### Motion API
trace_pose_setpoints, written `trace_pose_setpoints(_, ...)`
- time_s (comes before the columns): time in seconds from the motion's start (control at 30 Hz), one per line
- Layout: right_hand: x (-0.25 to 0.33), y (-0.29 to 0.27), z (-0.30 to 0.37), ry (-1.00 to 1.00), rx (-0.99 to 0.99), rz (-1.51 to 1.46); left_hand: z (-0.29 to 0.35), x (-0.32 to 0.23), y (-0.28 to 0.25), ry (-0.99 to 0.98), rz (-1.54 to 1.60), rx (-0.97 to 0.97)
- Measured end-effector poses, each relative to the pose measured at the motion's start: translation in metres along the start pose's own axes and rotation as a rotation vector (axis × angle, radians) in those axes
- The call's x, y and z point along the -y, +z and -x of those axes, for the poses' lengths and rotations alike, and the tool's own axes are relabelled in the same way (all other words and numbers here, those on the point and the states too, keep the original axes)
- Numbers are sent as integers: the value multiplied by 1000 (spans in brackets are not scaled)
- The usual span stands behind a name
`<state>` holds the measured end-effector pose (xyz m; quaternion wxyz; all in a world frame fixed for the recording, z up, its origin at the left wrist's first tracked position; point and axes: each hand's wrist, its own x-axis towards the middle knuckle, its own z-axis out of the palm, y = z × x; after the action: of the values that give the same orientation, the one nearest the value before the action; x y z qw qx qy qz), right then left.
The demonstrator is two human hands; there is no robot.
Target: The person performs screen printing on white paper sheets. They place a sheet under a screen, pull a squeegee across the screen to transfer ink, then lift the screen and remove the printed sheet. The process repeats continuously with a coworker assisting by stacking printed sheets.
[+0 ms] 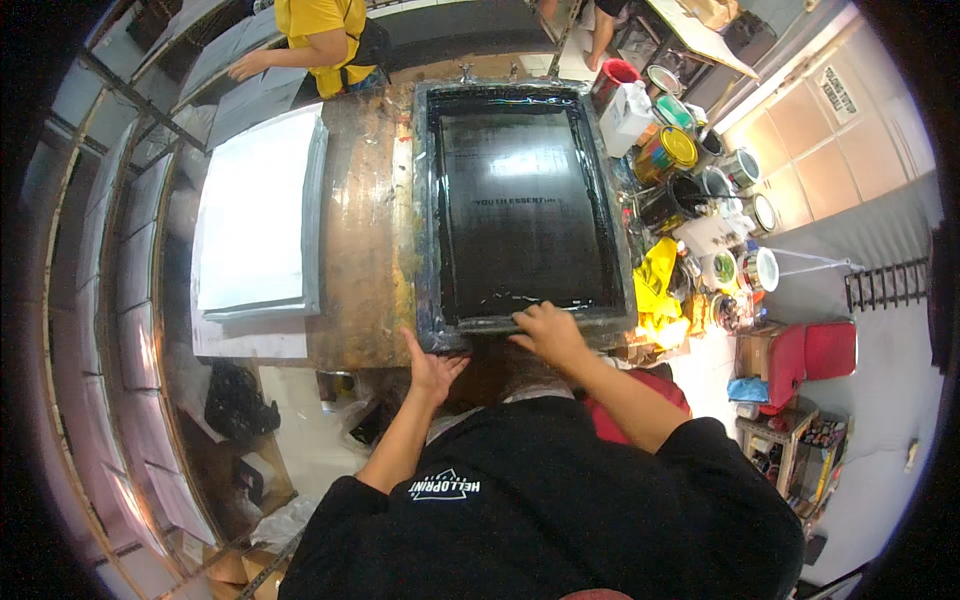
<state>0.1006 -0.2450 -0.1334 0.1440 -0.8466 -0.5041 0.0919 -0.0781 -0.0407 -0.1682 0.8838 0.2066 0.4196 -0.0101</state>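
A screen-printing frame (624,250) with dark mesh lies on the wooden table in front of me. Black ink lines the inner borders, and small dark lettering shows across the mesh. At the frame's near left corner is my left hand (433,374), palm up, thumb and fingers spread, with nothing in it. My right hand (550,335) bends its fingers over the near rim of the frame, right of the middle. What lies under those fingertips is hidden. To the left of the frame rests a thick stack of white sheets (255,215).
Paint cans and tubs, among them a yellow can (678,147), crowd the right side beside a white jug (626,118) and a yellow cloth (655,285). Racks (140,290) stand at left. A person in a yellow shirt (320,25) is beyond the table. Red chair (830,350) at right.
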Motion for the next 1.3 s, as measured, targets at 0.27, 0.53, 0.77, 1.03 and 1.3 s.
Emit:
trace_pose_setpoints(0.27,-93,-4,-194,-71,-215,213,9,-4,26,-33,-84,-228)
trace_pose_setpoints(0.53,-210,-88,-426,-104,16,109,40,-7,36,3,-65,-318)
trace_pose_setpoints(0.77,-173,-47,-365,-124,-239,242,50,5,42,151,-154,-302)
trace_pose_setpoints(1.03,-16,-82,-85,-16,23,151,68,-14,41,236,-129,22)
trace_pose_setpoints(1.3,71,-250,-76,-126,-552,323,128,-94,128,679,-3,762)
